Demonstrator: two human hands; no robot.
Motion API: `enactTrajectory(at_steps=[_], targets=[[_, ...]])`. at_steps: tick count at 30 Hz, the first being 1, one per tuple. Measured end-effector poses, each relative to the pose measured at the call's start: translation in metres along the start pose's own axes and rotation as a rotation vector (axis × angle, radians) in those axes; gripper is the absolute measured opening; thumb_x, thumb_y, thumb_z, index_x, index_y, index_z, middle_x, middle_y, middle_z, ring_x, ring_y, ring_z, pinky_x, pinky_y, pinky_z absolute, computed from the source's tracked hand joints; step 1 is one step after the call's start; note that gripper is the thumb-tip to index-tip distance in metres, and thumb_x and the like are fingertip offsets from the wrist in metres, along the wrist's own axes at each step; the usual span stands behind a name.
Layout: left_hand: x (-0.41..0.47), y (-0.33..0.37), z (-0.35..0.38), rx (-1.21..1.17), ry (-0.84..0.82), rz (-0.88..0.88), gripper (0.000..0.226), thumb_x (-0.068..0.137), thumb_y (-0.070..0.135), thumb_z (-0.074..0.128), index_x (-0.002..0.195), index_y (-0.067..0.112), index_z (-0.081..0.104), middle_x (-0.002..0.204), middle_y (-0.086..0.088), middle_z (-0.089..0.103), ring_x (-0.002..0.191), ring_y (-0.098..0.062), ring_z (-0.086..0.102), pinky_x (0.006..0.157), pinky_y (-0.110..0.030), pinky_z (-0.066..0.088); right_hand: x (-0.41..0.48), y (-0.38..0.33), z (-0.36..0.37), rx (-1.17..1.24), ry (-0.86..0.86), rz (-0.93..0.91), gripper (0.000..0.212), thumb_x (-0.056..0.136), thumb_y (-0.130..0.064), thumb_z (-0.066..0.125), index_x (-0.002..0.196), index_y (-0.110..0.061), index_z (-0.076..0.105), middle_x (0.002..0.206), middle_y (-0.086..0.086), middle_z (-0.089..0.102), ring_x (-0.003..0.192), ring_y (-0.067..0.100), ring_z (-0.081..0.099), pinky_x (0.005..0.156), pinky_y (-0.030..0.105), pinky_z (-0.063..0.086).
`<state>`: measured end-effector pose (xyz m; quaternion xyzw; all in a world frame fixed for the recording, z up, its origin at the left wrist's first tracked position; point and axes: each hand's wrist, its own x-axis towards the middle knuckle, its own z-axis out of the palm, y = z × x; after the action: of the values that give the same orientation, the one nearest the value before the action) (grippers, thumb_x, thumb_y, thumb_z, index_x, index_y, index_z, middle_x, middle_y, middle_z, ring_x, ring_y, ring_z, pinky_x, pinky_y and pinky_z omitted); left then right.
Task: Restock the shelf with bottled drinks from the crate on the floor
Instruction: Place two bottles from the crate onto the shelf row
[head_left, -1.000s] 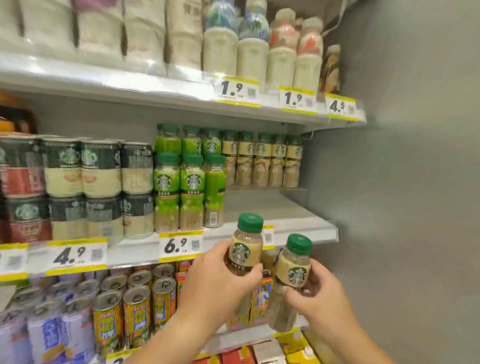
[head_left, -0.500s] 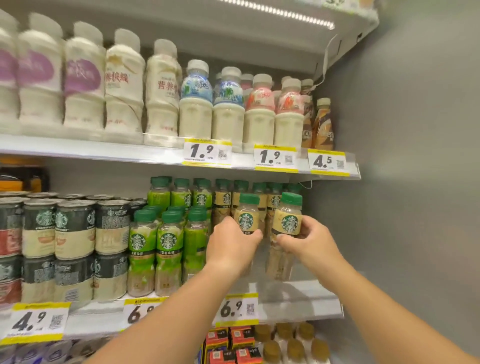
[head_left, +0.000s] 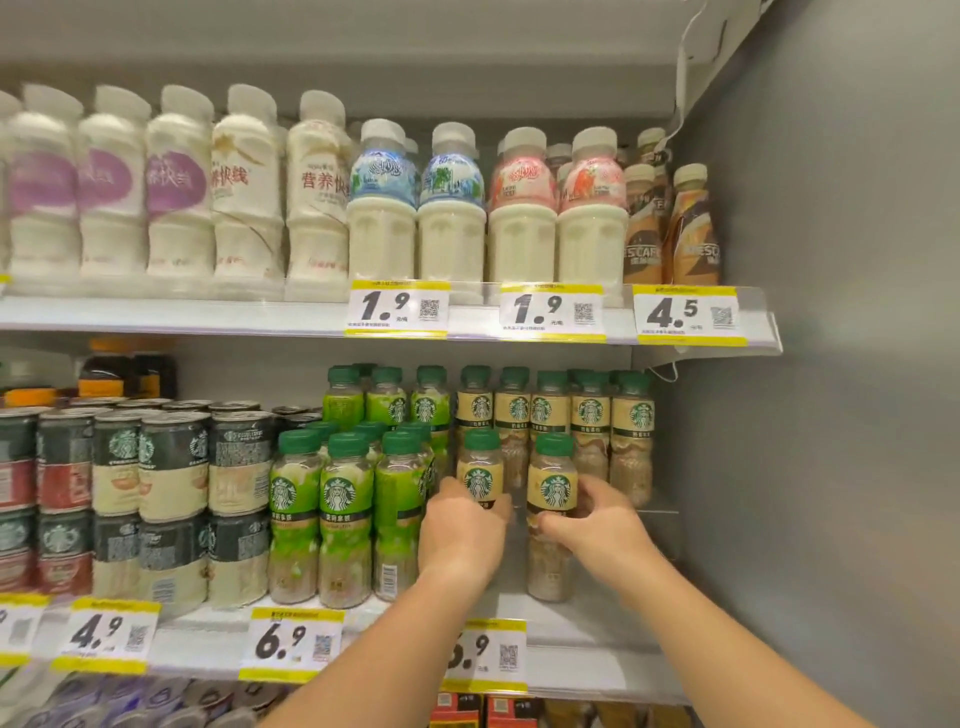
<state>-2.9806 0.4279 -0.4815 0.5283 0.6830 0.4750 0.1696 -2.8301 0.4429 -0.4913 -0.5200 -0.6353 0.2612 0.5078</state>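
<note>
My left hand (head_left: 462, 530) grips a beige-labelled coffee bottle with a green cap (head_left: 480, 467). My right hand (head_left: 597, 525) grips a second, matching bottle (head_left: 551, 483). Both bottles stand upright on the middle shelf (head_left: 571, 639), side by side, in front of a back row of the same beige bottles (head_left: 550, 410). The right bottle's base rests on the shelf; the left bottle's base is hidden behind my hand. The crate is out of view.
Green-labelled bottles (head_left: 345, 519) stand just left of my left hand, with stacked cans (head_left: 171, 493) farther left. The upper shelf (head_left: 519, 322) with milk drinks hangs overhead. A grey side wall (head_left: 831, 415) bounds the right. Bare shelf lies right of the right bottle.
Both hands carried the two bottles up from below the shelf edge and forward onto the middle shelf, lowering them in front of the back row. The camera tilted upward.
</note>
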Motion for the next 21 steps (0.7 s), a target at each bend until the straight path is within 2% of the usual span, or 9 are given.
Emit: enactTrajectory(at_steps=[2,5,7,9,13,16,18,21], targets=[[-0.003,-0.002,0.001,-0.001,0.003,0.005,0.047,0.090,0.040,0.070,0.118,0.009,0.049,0.116,-0.012,0.065,0.104,-0.033,0.064,0.073,-0.033,0.046,0.001,0.004,0.002,0.008,-0.005,-0.011,0.043,0.068,-0.025,0.082,0.107,-0.030,0.066,0.099,-0.010,0.073,0.092,0.010,0.068,0.086,0.040,0.058],[-0.009,-0.011,0.005,0.079,-0.009,-0.012,0.047,0.084,0.028,0.077,0.118,0.010,0.049,0.115,-0.009,0.066,0.105,-0.030,0.064,0.073,-0.030,0.046,-0.005,0.014,0.002,-0.025,-0.035,-0.003,0.038,0.074,-0.022,0.081,0.106,-0.030,0.062,0.093,-0.014,0.068,0.085,0.004,0.062,0.070,0.024,0.049],[-0.012,-0.017,0.007,0.130,-0.013,-0.028,0.040,0.082,0.020,0.076,0.113,0.009,0.054,0.115,-0.009,0.067,0.106,-0.030,0.064,0.073,-0.028,0.046,-0.008,0.018,0.002,-0.052,-0.074,0.025,0.037,0.073,-0.021,0.082,0.103,-0.029,0.061,0.091,-0.015,0.067,0.083,0.002,0.061,0.063,0.019,0.046],[-0.012,-0.021,0.008,0.160,-0.013,-0.030,0.034,0.082,0.017,0.074,0.111,0.010,0.058,0.115,-0.010,0.066,0.105,-0.030,0.064,0.075,-0.030,0.048,-0.007,0.019,0.002,-0.083,-0.096,0.045,0.037,0.071,-0.022,0.083,0.101,-0.028,0.063,0.092,-0.013,0.068,0.083,0.005,0.063,0.064,0.021,0.047],[-0.006,-0.021,0.011,0.197,0.002,-0.035,0.037,0.086,0.020,0.075,0.117,0.009,0.059,0.122,-0.011,0.063,0.111,-0.030,0.062,0.086,-0.032,0.050,-0.001,0.019,0.005,-0.096,-0.105,0.067,0.030,0.071,-0.020,0.081,0.098,-0.024,0.070,0.087,-0.011,0.072,0.080,0.006,0.066,0.064,0.021,0.050],[-0.003,-0.020,0.015,0.201,0.027,-0.023,0.041,0.088,0.016,0.074,0.122,0.008,0.052,0.124,-0.012,0.064,0.115,-0.032,0.063,0.086,-0.034,0.052,0.006,0.022,0.013,-0.085,-0.104,0.067,0.022,0.071,-0.019,0.081,0.090,-0.021,0.071,0.084,-0.007,0.075,0.080,0.013,0.070,0.074,0.031,0.057],[-0.001,-0.021,0.017,0.200,0.049,-0.019,0.045,0.088,0.013,0.073,0.125,0.007,0.047,0.125,-0.013,0.063,0.116,-0.033,0.062,0.088,-0.037,0.052,0.008,0.022,0.019,-0.065,-0.102,0.052,0.019,0.072,-0.017,0.081,0.086,-0.022,0.068,0.085,-0.006,0.074,0.081,0.015,0.069,0.077,0.032,0.056],[0.001,-0.022,0.019,0.210,0.074,-0.005,0.043,0.088,0.011,0.073,0.122,0.007,0.047,0.124,-0.014,0.063,0.115,-0.034,0.062,0.089,-0.038,0.053,0.010,0.021,0.026,-0.049,-0.068,0.051,0.028,0.073,-0.016,0.081,0.089,-0.025,0.060,0.085,-0.009,0.068,0.084,0.016,0.067,0.077,0.032,0.055]])
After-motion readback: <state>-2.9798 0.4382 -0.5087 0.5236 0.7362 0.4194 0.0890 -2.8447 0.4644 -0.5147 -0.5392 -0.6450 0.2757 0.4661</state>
